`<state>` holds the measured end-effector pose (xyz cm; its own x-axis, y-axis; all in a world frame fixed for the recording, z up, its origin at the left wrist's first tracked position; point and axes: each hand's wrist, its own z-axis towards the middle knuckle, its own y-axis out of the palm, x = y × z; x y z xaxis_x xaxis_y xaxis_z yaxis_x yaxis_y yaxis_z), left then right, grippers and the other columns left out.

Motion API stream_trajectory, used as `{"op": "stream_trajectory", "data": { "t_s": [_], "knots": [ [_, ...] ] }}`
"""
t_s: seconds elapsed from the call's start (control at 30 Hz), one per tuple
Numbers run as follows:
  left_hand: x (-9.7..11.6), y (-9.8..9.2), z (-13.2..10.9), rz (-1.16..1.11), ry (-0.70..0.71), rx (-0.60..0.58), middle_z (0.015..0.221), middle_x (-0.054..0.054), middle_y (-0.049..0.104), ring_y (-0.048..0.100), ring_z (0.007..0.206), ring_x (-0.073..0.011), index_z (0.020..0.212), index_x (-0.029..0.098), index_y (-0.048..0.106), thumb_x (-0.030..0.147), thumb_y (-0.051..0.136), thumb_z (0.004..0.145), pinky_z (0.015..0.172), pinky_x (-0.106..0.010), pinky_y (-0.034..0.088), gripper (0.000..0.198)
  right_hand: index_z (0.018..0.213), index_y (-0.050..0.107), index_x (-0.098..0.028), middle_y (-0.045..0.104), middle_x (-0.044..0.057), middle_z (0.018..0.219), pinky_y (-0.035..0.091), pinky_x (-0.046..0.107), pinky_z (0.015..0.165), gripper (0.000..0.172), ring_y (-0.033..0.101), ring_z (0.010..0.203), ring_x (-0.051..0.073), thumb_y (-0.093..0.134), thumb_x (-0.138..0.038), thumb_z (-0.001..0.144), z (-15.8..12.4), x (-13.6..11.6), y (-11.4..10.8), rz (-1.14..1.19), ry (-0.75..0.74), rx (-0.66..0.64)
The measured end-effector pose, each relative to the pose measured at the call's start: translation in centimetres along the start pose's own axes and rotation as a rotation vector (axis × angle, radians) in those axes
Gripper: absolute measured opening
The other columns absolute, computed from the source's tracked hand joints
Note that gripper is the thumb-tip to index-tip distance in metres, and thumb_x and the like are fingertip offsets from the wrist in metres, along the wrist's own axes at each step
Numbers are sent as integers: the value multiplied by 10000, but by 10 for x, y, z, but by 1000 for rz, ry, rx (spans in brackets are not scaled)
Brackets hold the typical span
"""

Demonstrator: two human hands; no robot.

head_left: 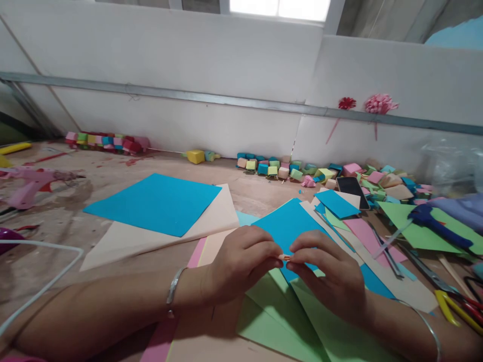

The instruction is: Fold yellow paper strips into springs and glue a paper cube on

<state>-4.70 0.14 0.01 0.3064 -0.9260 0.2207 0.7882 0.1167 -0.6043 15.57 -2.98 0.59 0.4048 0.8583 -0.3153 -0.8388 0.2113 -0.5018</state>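
Between the fingertips of both hands is a small folded piece of peach paper [285,257]. My left hand [247,256] pinches its left end, and my right hand [329,269] pinches its right end. Beneath the hands lie overlapping sheets: a blue sheet [289,221], a green sheet [277,311] and a peach sheet [204,322] with a pink edge showing. Farther left, another blue sheet [154,203] rests on a cream sheet [124,244]. The fingers partly hide the folded piece.
Small folded paper cubes [262,168] line the wall. At right are a phone [352,191], a blue glue gun [433,221], scissors [449,301] and tweezers [387,251]. A pink glue gun [32,183] and a white cable [56,276] lie at left.
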Motion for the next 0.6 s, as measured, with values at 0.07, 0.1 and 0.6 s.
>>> {"op": "stream_trajectory", "data": {
  "t_s": [0.07, 0.1, 0.6],
  "knots": [
    [0, 0, 0, 11, 9, 2, 777, -44, 661, 582, 693, -135, 869, 155, 633, 233, 589, 900, 637, -252, 459, 94, 916, 637, -193, 663, 50, 847, 523, 287, 677, 104, 619, 787, 158, 600, -110, 865, 1, 0, 0, -3, 3, -20],
    [1, 0, 0, 18, 15, 1, 773, -43, 660, 579, 684, -133, 869, 153, 630, 231, 583, 903, 626, -248, 453, 97, 939, 638, -195, 668, 46, 841, 523, 286, 677, 112, 620, 783, 156, 597, -116, 871, 1, 0, 1, -10, 2, -29],
    [9, -5, 5, 49, 42, 29, 863, -86, 654, 586, 801, -171, 955, 144, 608, 451, 482, 938, 725, -304, 477, 332, 830, 533, -174, 548, 36, 737, 420, 279, 620, 129, 490, 694, 146, 494, -64, 883, -1, 0, -5, 43, 140, -73]
  ]
}}
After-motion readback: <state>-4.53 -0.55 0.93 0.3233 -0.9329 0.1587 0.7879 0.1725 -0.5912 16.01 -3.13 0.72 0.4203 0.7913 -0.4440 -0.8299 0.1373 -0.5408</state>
